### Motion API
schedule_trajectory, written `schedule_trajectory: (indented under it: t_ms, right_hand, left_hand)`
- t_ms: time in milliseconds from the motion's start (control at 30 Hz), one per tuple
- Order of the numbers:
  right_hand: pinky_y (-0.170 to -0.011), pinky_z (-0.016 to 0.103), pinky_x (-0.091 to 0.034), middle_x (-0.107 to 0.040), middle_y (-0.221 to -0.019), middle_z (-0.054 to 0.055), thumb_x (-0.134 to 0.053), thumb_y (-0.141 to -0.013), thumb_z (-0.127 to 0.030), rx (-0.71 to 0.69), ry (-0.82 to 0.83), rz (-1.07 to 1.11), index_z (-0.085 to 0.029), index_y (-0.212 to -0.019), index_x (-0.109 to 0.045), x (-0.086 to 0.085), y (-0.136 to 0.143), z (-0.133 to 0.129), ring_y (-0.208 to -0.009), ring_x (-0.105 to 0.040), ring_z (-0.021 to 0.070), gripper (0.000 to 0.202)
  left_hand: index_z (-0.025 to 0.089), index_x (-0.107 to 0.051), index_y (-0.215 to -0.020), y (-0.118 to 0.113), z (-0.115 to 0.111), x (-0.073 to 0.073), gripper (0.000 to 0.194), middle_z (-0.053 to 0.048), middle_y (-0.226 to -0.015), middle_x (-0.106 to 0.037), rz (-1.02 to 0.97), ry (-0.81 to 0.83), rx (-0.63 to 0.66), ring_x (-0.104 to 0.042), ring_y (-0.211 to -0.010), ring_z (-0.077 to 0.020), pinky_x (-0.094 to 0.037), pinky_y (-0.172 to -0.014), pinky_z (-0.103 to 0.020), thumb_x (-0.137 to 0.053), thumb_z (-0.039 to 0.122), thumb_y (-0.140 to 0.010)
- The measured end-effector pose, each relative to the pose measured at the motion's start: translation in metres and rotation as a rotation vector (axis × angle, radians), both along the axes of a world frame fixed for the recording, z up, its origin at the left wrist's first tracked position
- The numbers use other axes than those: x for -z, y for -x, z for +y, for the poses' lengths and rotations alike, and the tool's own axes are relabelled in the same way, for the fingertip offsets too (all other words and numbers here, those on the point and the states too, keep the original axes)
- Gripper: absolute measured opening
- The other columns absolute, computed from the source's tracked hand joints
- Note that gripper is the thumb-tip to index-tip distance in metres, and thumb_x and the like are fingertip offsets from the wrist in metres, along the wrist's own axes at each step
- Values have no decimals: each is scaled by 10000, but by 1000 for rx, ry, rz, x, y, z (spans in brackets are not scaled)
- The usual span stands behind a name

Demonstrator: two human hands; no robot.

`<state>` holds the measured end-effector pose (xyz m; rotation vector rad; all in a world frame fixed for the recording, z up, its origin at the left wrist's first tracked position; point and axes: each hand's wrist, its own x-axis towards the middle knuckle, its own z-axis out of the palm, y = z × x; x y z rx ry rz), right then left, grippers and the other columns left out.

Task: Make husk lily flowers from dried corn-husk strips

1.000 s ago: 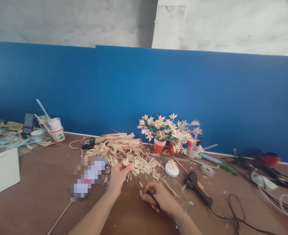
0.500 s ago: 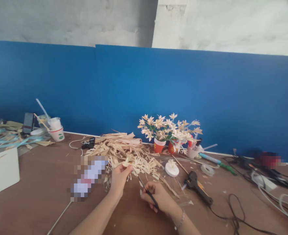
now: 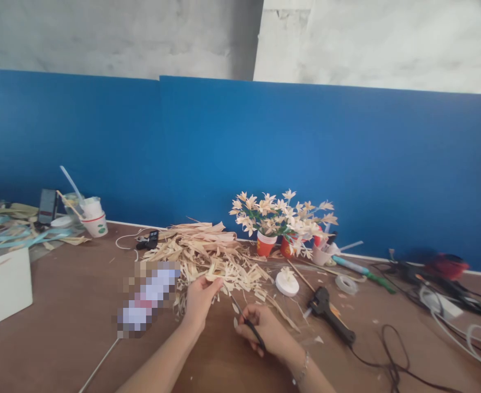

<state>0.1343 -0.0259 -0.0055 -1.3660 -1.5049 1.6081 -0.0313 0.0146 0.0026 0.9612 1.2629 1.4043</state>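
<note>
My left hand point(image 3: 199, 303) is closed in a pinch at the front of a heap of dried husk strips point(image 3: 203, 251). A pale husk piece point(image 3: 212, 273) shows at its fingertips, hard to tell apart from the heap behind. In my right hand point(image 3: 267, 330) are scissors with black handles point(image 3: 253, 331), the fingers wrapped round them. Their thin blades point up and left toward my left fingertips, a small gap away. Beyond the heap, husk flowers point(image 3: 267, 204) stand in red paper cups point(image 3: 266, 244). A white round lid point(image 3: 287, 284) bears a single pale flower.
Right of my hands lie a black glue gun point(image 3: 330, 314) with its cord, a tape roll point(image 3: 346, 284) and tangled cables point(image 3: 449, 305). A phone with a blurred screen point(image 3: 148, 300) lies left. White cups point(image 3: 95, 222) and a white box point(image 3: 5, 289) stand farther left. A blue panel point(image 3: 240, 147) borders the back.
</note>
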Motion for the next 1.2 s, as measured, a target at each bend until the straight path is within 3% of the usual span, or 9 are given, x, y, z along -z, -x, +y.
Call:
schedule_trajectory:
  t_ms: [500, 700, 967, 1100, 1200]
  right_hand:
    - [-259, 134, -278, -475, -435, -105, -667, -612, -379, 13, 14, -17, -182, -688, -461, -6, 2, -1, -285, -363, 31, 295]
    - [-254, 130, -285, -462, -415, -108, -653, -617, -338, 17, 5, -50, -177, -693, -474, -7, -1, -1, -297, -369, 37, 252]
    - [-299, 144, -313, -473, -414, -92, -670, -636, -392, -91, 27, 63, -164, -725, -509, -9, -15, 0, -323, -389, 49, 293]
    - [-336, 174, -326, -488, -430, -78, -657, -665, -432, 61, -70, 133, -177, -750, -491, -8, -13, 3, -349, -408, 71, 315]
    - [-484, 207, -413, -555, -581, -45, -709, -638, -377, 240, -242, 191, -187, -800, -481, -4, -5, 6, -507, -511, 100, 338]
  left_hand:
    - [121, -665, -643, -2, -1, 0, 141, 11, -520, -625, 21, 18, 4, -548, -527, -129, -394, -532, -216, -697, 248, -588]
    - [120, -654, -636, -2, 0, 2, 198, -5, -547, -641, -46, 38, 25, -556, -535, -133, -404, -533, -223, -724, 297, -578]
    - [120, -606, -651, 2, 4, 1, 192, -13, -597, -632, -143, 53, -22, -535, -550, -112, -397, -535, -211, -693, 277, -582]
    - [137, -573, -626, 2, 2, -1, 156, 10, -577, -599, -127, 52, 30, -505, -525, -98, -368, -506, -198, -661, 260, -591]
    - [153, -541, -623, -1, -2, -2, 150, 19, -555, -588, -123, 77, 162, -510, -512, -104, -370, -507, -207, -643, 263, -613]
